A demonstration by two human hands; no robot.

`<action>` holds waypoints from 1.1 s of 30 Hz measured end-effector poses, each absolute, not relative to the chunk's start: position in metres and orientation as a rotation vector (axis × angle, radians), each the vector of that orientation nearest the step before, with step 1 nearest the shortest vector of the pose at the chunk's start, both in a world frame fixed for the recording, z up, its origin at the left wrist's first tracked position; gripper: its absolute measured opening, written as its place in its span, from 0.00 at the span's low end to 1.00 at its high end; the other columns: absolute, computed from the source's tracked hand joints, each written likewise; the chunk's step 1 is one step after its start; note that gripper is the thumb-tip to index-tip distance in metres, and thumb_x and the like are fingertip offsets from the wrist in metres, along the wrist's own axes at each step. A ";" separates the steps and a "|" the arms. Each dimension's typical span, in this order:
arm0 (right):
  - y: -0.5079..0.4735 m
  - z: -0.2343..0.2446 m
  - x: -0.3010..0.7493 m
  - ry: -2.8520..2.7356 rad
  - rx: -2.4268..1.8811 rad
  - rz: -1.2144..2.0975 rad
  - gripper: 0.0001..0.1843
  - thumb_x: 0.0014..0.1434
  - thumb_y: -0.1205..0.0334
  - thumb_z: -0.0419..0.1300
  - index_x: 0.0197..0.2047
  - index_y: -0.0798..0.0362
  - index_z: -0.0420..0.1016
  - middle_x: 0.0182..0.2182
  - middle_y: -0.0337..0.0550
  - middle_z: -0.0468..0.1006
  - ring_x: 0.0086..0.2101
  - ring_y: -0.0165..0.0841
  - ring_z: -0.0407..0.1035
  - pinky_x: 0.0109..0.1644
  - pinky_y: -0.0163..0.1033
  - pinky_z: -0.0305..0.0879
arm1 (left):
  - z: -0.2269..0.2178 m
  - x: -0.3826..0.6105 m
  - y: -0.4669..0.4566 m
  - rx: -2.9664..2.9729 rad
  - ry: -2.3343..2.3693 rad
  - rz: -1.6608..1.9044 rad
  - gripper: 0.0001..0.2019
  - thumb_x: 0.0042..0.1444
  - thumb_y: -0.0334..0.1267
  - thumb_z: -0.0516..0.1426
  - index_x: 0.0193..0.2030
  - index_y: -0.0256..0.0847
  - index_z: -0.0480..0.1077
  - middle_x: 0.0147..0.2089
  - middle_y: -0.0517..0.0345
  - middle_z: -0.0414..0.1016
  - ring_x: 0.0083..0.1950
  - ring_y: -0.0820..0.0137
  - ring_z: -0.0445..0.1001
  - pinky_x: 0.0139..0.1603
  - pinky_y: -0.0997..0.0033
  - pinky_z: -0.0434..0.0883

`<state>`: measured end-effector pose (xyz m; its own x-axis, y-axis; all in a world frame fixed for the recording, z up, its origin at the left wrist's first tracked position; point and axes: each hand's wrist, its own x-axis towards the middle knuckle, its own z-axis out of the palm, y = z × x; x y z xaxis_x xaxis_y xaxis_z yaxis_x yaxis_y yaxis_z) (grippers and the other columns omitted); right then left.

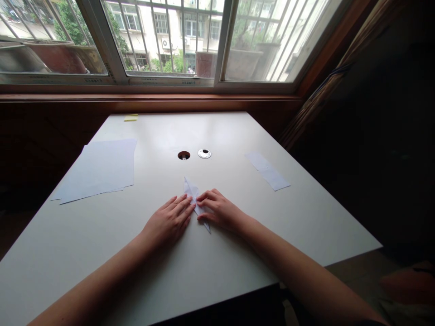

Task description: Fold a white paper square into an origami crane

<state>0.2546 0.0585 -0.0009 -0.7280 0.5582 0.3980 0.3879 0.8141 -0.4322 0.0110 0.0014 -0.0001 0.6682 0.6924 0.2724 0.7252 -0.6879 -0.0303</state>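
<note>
A piece of folded white paper (191, 186), long and narrow with pointed ends, lies on the white table (142, 271) in front of me. My left hand (171, 218) rests flat, its outstretched fingertips on the paper's left edge. From the other side, my right hand (219, 209) has its fingers bent and gripping the paper's right edge near the middle. The two hands' fingertips almost meet over the paper and cover part of it. Its lower tip pokes out below the right fingers.
Several large white sheets (102, 170) lie at the left. To the right is a narrow paper strip (268, 171). Beyond my hands are a round hole (184, 155) and a round metal cover (204, 154). A yellow pad (131, 117) sits at the far edge, below a barred window (166, 40).
</note>
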 end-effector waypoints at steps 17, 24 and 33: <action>0.057 0.002 0.260 -2.522 -0.602 0.366 0.21 0.63 0.52 0.63 0.56 0.50 0.75 0.46 0.51 0.75 0.47 0.40 0.68 0.56 0.48 0.70 | 0.004 0.004 0.008 -2.756 -1.169 -0.439 0.23 0.69 0.39 0.51 0.69 0.46 0.61 0.67 0.49 0.65 0.70 0.53 0.60 0.68 0.48 0.64; 0.056 0.004 0.258 -2.524 -0.615 0.365 0.21 0.62 0.51 0.63 0.54 0.52 0.76 0.46 0.52 0.75 0.47 0.40 0.68 0.56 0.47 0.70 | 0.002 -0.002 0.006 -2.875 -0.966 -0.543 0.23 0.68 0.34 0.50 0.69 0.41 0.61 0.64 0.49 0.70 0.67 0.60 0.66 0.74 0.49 0.57; 0.056 0.003 0.259 -2.536 -0.621 0.368 0.21 0.62 0.50 0.63 0.55 0.52 0.76 0.46 0.52 0.75 0.48 0.41 0.68 0.57 0.48 0.70 | 0.000 0.001 0.008 -2.858 -1.137 -0.516 0.21 0.70 0.34 0.47 0.68 0.39 0.63 0.67 0.49 0.66 0.67 0.62 0.67 0.73 0.52 0.60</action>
<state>0.2586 0.0563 0.0030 -0.7713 0.4921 0.4036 0.3569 0.8595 -0.3659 0.0007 0.0076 0.0004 0.6793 0.6644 0.3117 0.6719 -0.7338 0.0998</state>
